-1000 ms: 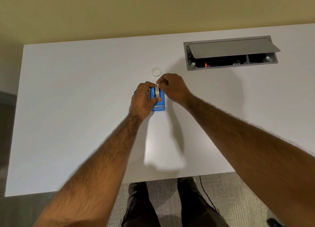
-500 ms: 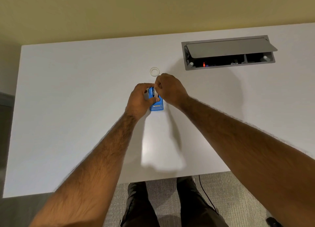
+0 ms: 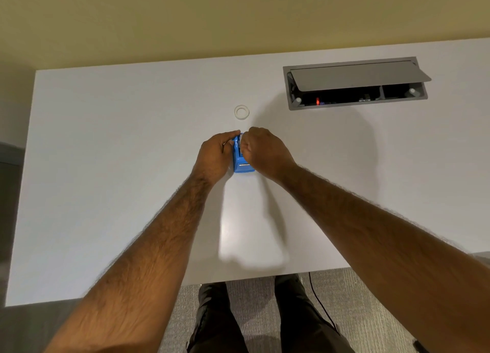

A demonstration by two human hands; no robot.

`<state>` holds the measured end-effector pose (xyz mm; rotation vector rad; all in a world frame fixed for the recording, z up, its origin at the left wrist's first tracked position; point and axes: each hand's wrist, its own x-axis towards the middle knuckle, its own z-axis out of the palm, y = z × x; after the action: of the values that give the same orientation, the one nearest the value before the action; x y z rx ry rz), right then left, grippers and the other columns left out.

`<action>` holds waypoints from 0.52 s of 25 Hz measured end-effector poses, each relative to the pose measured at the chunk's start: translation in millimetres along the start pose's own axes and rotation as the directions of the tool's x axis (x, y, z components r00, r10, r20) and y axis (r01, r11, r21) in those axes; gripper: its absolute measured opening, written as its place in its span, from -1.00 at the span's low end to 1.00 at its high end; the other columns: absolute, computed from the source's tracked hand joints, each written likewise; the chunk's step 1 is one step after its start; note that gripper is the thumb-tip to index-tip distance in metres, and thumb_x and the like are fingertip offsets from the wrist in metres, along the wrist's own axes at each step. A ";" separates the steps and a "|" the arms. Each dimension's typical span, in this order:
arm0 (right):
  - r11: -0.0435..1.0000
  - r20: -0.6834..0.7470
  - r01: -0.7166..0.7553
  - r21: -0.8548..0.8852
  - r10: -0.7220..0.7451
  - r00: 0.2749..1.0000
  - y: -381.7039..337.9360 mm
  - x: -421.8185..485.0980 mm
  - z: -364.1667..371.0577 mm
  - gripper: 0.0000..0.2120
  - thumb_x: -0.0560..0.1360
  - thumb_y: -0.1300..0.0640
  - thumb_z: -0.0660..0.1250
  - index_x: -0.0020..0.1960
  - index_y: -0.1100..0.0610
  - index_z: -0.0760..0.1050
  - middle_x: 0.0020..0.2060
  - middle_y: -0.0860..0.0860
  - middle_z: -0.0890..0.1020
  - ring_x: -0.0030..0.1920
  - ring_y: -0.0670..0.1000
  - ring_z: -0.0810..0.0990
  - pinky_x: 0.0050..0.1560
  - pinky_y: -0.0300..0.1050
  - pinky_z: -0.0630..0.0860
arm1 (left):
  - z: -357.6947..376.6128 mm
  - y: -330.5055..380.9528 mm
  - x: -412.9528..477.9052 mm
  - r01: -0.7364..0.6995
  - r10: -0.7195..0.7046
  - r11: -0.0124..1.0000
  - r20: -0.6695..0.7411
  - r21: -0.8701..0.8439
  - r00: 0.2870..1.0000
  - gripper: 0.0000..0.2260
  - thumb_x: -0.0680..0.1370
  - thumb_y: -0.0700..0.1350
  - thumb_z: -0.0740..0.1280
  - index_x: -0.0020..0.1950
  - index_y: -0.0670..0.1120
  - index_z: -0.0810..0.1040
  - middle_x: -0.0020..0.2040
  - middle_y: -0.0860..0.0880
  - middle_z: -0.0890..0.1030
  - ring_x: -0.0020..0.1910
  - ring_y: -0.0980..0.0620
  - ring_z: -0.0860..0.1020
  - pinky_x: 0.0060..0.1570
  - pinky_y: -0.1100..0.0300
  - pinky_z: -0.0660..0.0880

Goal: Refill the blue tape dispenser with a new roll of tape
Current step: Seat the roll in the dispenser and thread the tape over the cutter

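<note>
The left hand (image 3: 216, 155) clasps the blue tape dispenser (image 3: 242, 164) mid-table; just right, the right hand (image 3: 262, 151) curls over it, seemingly pressing the hidden roll in. Beyond lies a ring (image 3: 241, 112). Next: thread tape to the cutter.

Both hands, left (image 3: 216, 155) and right (image 3: 265, 151), clasping blue tape dispenser (image 3: 242, 167) on white desk (image 3: 106, 167), tape ring (image 3: 241, 112) beyond

Even indoor light, sharp centre, wide-angle bend at the edges

The white desk (image 3: 106, 167) is brightly lit from overhead; soft shadows of the arms fall toward its right edge, a pale glare patch lies near its front edge, and its edges bow outward from lens distortion. Focus is crisp, without motion blur.
</note>
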<state>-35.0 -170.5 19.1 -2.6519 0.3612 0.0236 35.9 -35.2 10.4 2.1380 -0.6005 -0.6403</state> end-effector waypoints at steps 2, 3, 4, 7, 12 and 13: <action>0.999 -0.021 0.017 -0.036 -0.018 1.000 1.3 -7.2 4.8 -0.86 0.55 0.25 0.22 -0.18 0.21 0.47 -0.23 0.15 0.57 -0.23 0.08 0.46 -0.28 -0.11 0.35 | 1.3 0.6 0.2 0.021 -0.021 1.000 -0.007 -0.019 1.000 -0.68 0.67 -0.22 0.17 0.36 -0.11 0.58 0.31 -0.07 0.61 0.31 0.00 0.55 0.25 0.40 0.35; 0.998 -0.036 0.022 -0.060 -0.024 0.999 1.6 -10.4 6.2 -0.86 0.55 0.23 0.23 -0.16 0.21 0.49 -0.22 0.14 0.57 -0.21 0.09 0.49 -0.28 -0.11 0.39 | 1.6 1.3 -0.1 0.030 -0.031 0.999 -0.009 -0.033 0.999 -0.70 0.67 -0.17 0.20 0.35 -0.10 0.59 0.30 -0.05 0.62 0.29 0.02 0.55 0.22 0.45 0.35; 0.996 -0.054 0.030 -0.083 -0.035 0.998 2.0 -13.7 7.6 -0.88 0.55 0.22 0.26 -0.15 0.20 0.50 -0.22 0.13 0.57 -0.19 0.09 0.50 -0.28 -0.10 0.43 | 1.5 1.9 -0.4 0.037 -0.038 0.998 -0.011 -0.044 0.999 -0.71 0.67 -0.12 0.23 0.34 -0.08 0.60 0.29 -0.03 0.63 0.28 0.04 0.56 0.18 0.50 0.34; 0.988 -0.079 0.058 -0.141 -0.069 0.995 1.2 -25.6 8.3 -0.89 0.49 0.18 0.40 -0.04 0.20 0.52 -0.18 0.12 0.57 -0.18 0.07 0.52 -0.25 -0.10 0.52 | 1.0 4.4 -0.8 0.055 -0.055 0.997 0.001 -0.055 0.998 -0.69 0.64 -0.03 0.30 0.34 -0.08 0.60 0.28 -0.03 0.64 0.26 0.04 0.57 0.26 0.38 0.39; 0.985 -0.103 0.051 -0.163 -0.068 0.992 1.9 -46.4 14.3 -0.84 0.48 0.16 0.42 0.01 0.20 0.51 -0.15 0.12 0.59 -0.20 0.05 0.52 -0.25 -0.09 0.55 | 2.2 9.5 1.3 0.096 -0.097 0.995 -0.007 -0.033 0.995 -0.66 0.63 0.00 0.31 0.36 -0.11 0.58 0.30 -0.07 0.63 0.27 -0.01 0.58 0.37 0.12 0.44; 0.984 -0.113 0.052 -0.172 -0.072 0.991 1.9 -49.8 15.4 -0.83 0.48 0.17 0.43 0.02 0.20 0.52 -0.16 0.12 0.59 -0.22 0.04 0.51 -0.26 -0.10 0.54 | 2.7 10.2 1.4 0.100 -0.100 0.995 -0.008 -0.025 0.995 -0.65 0.63 -0.01 0.30 0.37 -0.11 0.57 0.31 -0.07 0.62 0.27 -0.02 0.57 0.38 0.11 0.43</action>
<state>-82.9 -152.7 8.3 -2.8386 0.3278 -0.1304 33.3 -43.3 16.8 2.1568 -0.4806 -0.6891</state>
